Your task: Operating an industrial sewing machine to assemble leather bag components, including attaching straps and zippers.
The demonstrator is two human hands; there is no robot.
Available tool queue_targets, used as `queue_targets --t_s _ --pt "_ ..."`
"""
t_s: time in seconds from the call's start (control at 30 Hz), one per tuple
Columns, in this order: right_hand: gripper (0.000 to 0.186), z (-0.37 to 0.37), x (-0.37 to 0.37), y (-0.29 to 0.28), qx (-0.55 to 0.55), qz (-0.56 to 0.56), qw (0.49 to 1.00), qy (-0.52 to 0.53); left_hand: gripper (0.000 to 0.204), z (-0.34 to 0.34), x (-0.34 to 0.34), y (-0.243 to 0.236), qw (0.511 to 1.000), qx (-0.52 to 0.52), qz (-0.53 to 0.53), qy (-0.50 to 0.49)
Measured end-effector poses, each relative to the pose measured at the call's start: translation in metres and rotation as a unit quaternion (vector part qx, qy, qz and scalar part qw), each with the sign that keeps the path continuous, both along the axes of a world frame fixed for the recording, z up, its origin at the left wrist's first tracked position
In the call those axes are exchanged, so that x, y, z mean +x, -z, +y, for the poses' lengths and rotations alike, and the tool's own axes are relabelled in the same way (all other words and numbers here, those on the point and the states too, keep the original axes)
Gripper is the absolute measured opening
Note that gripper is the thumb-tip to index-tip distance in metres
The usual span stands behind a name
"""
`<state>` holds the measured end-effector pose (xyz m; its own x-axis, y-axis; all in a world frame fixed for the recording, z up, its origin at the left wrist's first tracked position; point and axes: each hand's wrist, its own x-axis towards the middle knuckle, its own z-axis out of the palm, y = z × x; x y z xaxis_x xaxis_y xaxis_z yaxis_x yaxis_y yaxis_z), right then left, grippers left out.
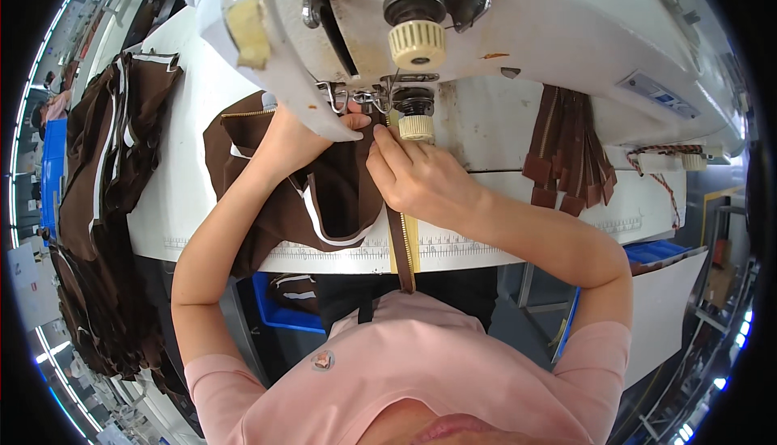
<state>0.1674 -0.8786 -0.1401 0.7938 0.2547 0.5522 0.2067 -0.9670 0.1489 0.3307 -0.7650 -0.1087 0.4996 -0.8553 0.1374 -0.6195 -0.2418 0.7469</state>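
A brown fabric piece [350, 178] with white edging lies bunched on the sewing table, its upper edge under the needle area of a white sewing machine [502, 40]. Along its right side runs a brown zipper [405, 255] with gold teeth, hanging over the table's front edge. My left hand [303, 137] rests on the fabric just left of the presser foot, thumb and fingertips closed on it; the machine's curved guard hides part of this hand. My right hand [425, 180] is on the right, its fingers bent together and pinching the zipper against the fabric edge below the foot.
Several brown zippers [566, 154] lie in a bundle on the right of the table. A tall heap of brown fabric pieces [113, 154] hangs at the left. A ruler strip [477, 247] follows the table's front edge. Below is a blue bin [279, 311].
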Motion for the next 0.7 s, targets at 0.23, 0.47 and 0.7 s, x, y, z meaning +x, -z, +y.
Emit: queue_targets --t_s 0.23,0.47,0.7 --pt "0.022 0.001 -0.001 -0.004 0.007 0.025 1.000 0.007 0.032 0.000 0.005 0.001 0.995 0.083 0.045 0.008" --pt "0.019 0.002 0.000 -0.006 0.012 0.038 0.999 0.015 0.028 -0.001 0.007 0.006 0.996 0.091 -0.003 0.001" --pt "0.014 0.001 -0.001 -0.004 0.015 0.035 0.999 0.020 0.029 0.000 0.008 0.006 0.992 0.124 0.005 0.022"
